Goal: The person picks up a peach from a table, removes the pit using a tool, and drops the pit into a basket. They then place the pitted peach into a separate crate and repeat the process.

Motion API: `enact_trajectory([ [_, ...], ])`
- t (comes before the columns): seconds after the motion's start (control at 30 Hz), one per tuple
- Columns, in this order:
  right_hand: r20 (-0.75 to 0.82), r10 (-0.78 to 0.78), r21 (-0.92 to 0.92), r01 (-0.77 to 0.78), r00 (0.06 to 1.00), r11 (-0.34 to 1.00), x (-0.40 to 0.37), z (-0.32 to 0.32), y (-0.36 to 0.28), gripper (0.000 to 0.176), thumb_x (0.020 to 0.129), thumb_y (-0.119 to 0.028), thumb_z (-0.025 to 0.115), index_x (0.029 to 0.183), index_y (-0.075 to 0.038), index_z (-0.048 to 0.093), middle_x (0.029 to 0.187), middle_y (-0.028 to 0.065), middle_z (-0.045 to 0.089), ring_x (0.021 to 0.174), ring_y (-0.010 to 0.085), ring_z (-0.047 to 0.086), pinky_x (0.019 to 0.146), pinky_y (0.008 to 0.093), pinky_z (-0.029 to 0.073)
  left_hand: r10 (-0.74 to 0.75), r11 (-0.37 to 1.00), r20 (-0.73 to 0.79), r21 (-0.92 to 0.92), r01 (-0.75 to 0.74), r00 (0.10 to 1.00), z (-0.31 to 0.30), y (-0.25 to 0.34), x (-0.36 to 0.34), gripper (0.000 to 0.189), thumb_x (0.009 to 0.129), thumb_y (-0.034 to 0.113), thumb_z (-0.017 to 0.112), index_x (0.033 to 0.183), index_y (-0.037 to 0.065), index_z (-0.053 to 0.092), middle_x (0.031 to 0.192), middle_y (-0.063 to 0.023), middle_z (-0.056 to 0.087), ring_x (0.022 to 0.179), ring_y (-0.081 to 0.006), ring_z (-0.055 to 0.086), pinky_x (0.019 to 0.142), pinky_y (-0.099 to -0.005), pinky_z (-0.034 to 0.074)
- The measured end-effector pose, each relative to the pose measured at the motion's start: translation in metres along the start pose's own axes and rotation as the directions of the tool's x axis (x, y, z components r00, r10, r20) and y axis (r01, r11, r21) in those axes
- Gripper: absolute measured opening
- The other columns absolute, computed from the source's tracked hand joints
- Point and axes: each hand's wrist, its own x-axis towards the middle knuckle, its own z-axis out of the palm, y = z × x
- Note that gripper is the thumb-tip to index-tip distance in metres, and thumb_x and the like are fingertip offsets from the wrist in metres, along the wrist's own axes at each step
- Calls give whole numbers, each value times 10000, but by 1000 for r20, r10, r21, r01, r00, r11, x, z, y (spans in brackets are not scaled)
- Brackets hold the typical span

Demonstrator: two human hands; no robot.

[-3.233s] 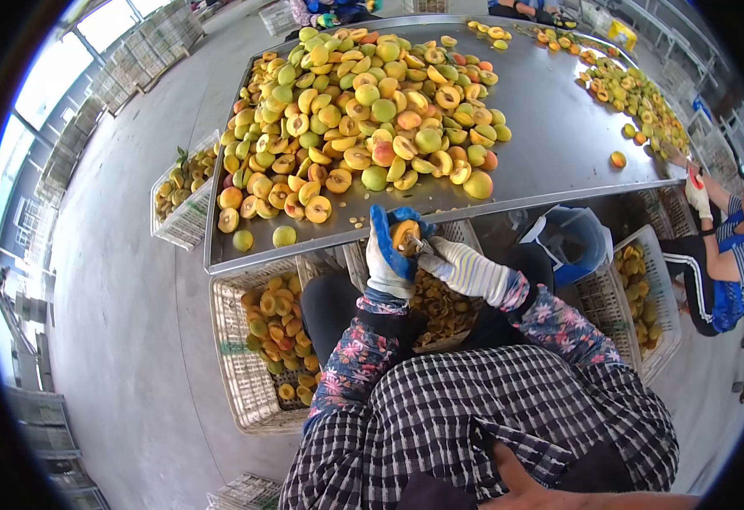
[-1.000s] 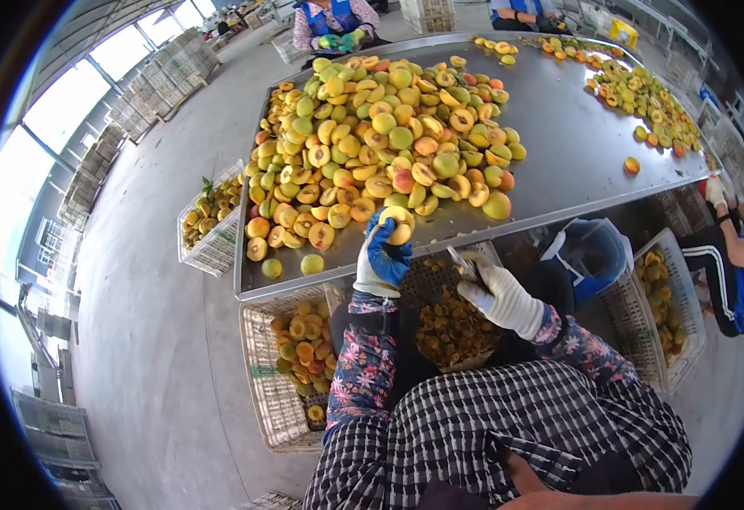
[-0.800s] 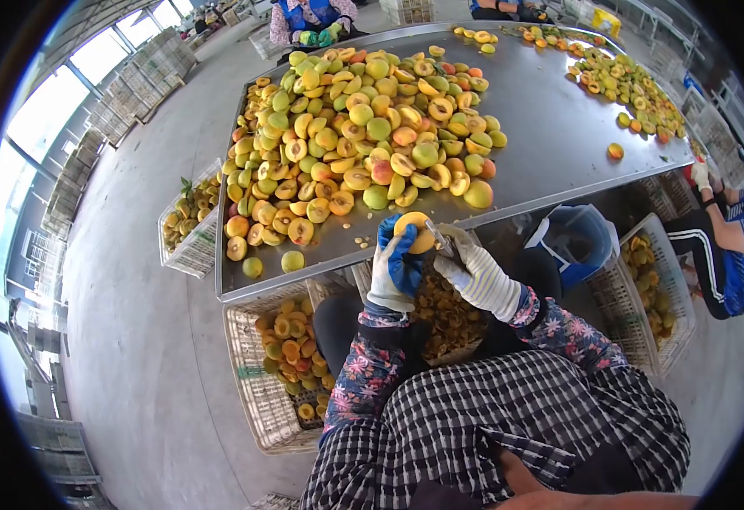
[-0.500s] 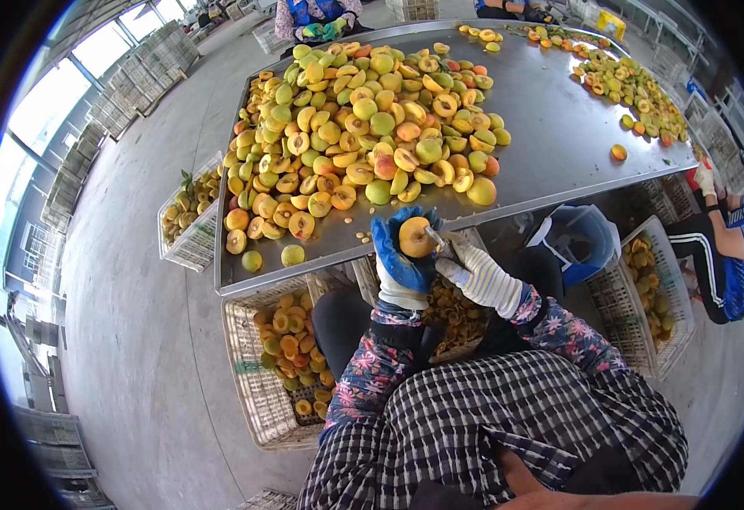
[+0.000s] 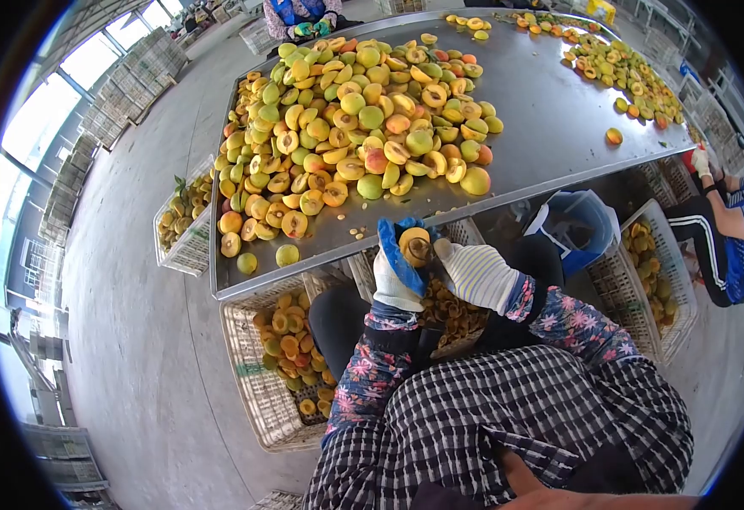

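My left hand (image 5: 400,270), in a white glove with a blue-coated palm, cups a halved yellow peach (image 5: 413,240) with its cut face up. A brown, rough patch shows at the middle of that face. Against the fruit's right side, my right hand (image 5: 479,274), in a striped white glove, is closed around a small metal tool; its fingers now hide most of the tool. Just beyond both hands lies a large heap of peaches (image 5: 355,110), many halved, on the metal table (image 5: 542,110).
Below the table stand a crate of peach halves (image 5: 248,374) at left, another crate (image 5: 448,331) between my knees, a blue bucket (image 5: 588,229) and a crate (image 5: 678,289) at right. Co-workers sit at the far side and the right (image 5: 733,246). More peaches (image 5: 618,76) lie far right.
My right hand has turned and closed in on the peach half, covering the tool's metal shaft. The fruit's face now shows a darker brown middle. The view has shifted slightly.
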Motion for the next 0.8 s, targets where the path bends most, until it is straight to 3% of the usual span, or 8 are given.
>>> enact_trajectory([
  [0.23, 327, 72, 100, -110, 942, 989, 1, -26, -2, 237, 953, -182, 478, 1098, 1, 520, 898, 183, 641, 766, 332, 645, 613, 400, 524, -54, 897, 51, 441, 26, 997, -11, 7, 2, 484, 1015, 456, 422, 1107, 5, 571, 1018, -128, 641, 920, -249, 639, 856, -350, 531],
  [0.33, 199, -24, 188, -15, 980, 982, -2, 15, 23, 263, 992, -210, 454, 1149, -9, 521, 997, 143, 601, 891, 266, 602, 741, 329, 503, 86, 887, 221, 427, -176, 971, -3, 3, -2, 450, 1027, 403, 416, 1157, -9, 541, 1020, -135, 632, 937, -240, 638, 852, -337, 532],
  [0.37, 151, -54, 214, 21, 987, 977, -3, 35, 34, 272, 1006, -220, 446, 1166, -13, 521, 1031, 130, 588, 933, 244, 588, 783, 305, 497, 336, 429, 445, 712, -556, 830, 3, -2, -7, 396, 1038, 325, 395, 1196, -21, 503, 1011, -138, 619, 950, -230, 635, 853, -334, 535],
  [0.43, 75, -95, 277, 71, 993, 958, -2, 52, 42, 286, 1027, -235, 431, 1193, -20, 521, 1079, 105, 570, 990, 209, 569, 848, 271, 486, 556, 327, 440, 664, -672, 705, 23, -21, -9, 367, 1038, 285, 388, 1207, -26, 485, 1007, -137, 612, 959, -228, 632, 850, -332, 534],
  [0.6, 36, -81, 550, 48, 996, 834, -6, 37, 29, 275, 1040, -236, 417, 1194, -38, 530, 1081, 84, 579, 975, 177, 571, 863, 273, 481, 406, 714, 207, 536, -450, 890, 9, -13, -4, 394, 1053, 325, 340, 1151, -24, 495, 906, -128, 618, 848, -236, 652, 780, -325, 541],
  [0.63, 88, -56, 590, -7, 995, 807, -7, 30, 28, 263, 1036, -226, 426, 1188, -38, 531, 1074, 87, 582, 973, 175, 572, 860, 275, 479, 424, 587, 282, 638, -498, 861, 12, -14, -8, 479, 1049, 419, 318, 1113, -13, 514, 882, -125, 625, 793, -240, 655, 753, -331, 543],
  [0.73, 278, 30, 658, -213, 960, 722, -3, -7, 11, 223, 1019, -186, 468, 1171, -35, 531, 1050, 94, 593, 967, 175, 578, 853, 280, 474, 225, 813, 22, 546, -201, 974, 17, -7, -7, 529, 1032, 488, 333, 1095, 0, 529, 886, -123, 628, 774, -240, 652, 751, -335, 543],
  [0.8, 232, 65, 752, -221, 971, 621, -5, -6, 6, 205, 1002, -157, 502, 1165, -35, 528, 1032, 96, 600, 961, 180, 583, 849, 283, 471, 254, 839, 63, 482, -252, 965, 18, -11, -7, 538, 1022, 508, 351, 1099, 8, 533, 925, -119, 622, 818, -240, 646, 777, -340, 543],
])
